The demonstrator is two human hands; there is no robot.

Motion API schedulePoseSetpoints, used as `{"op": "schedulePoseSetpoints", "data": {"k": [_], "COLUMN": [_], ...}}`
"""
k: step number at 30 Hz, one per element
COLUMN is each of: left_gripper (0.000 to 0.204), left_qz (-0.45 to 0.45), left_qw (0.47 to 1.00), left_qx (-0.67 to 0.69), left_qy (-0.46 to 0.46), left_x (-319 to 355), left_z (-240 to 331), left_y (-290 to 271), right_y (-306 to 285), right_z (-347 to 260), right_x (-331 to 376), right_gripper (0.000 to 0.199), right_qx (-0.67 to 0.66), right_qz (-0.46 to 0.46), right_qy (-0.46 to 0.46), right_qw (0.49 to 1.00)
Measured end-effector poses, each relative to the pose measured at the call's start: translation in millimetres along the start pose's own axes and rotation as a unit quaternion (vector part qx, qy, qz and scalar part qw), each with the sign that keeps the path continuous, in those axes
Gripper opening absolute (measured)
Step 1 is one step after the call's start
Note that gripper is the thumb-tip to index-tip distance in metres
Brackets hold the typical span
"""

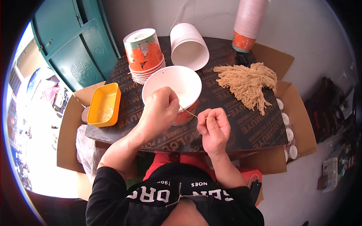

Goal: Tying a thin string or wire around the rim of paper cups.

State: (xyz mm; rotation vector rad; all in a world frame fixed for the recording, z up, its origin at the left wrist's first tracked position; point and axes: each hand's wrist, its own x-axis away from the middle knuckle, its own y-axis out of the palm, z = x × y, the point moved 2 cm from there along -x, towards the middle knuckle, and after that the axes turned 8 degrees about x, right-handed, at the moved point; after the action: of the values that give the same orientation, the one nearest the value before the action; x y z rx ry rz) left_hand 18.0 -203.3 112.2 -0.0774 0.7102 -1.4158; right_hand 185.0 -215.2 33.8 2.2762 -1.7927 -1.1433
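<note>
A large paper bucket, white inside and orange outside, stands with its mouth up in front of me. My left hand is closed in a fist over its near left rim. Just to the right of the bucket, my right hand pinches a thin tan string between thumb and fingers. The string stretches between both fists across the bucket's near right side, and a short end pokes out past my right fingers. A loose bundle of tan strings lies on the table to the right.
An upside-down stack of orange paper buckets stands behind, beside a white stack on its side. A tall bucket stack rises at the far right. On the dark table, a yellow tray sits left. Cardboard boxes flank the table.
</note>
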Motion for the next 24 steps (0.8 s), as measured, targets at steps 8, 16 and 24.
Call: {"op": "schedulePoseSetpoints", "data": {"k": [8, 16, 24], "left_gripper": [0.014, 0.036, 0.04], "left_qz": [0.008, -0.127, -0.186], "left_qw": [0.999, 0.967, 0.911], "left_qx": [-0.043, -0.136, -0.246], "left_qy": [0.014, 0.177, 0.273], "left_x": [-4, -29, -45], "left_z": [-5, -8, -41], "left_y": [5, -43, -35], "right_y": [3, -50, -65], "right_z": [10, -9, -28], "right_x": [4, -40, -49], "right_gripper": [0.019, 0.02, 0.01], "right_qx": [0.06, 0.051, 0.044], "right_qz": [-0.041, 0.147, 0.143], "right_qy": [0.01, 0.038, 0.023], "right_qw": [0.997, 0.987, 0.988]}}
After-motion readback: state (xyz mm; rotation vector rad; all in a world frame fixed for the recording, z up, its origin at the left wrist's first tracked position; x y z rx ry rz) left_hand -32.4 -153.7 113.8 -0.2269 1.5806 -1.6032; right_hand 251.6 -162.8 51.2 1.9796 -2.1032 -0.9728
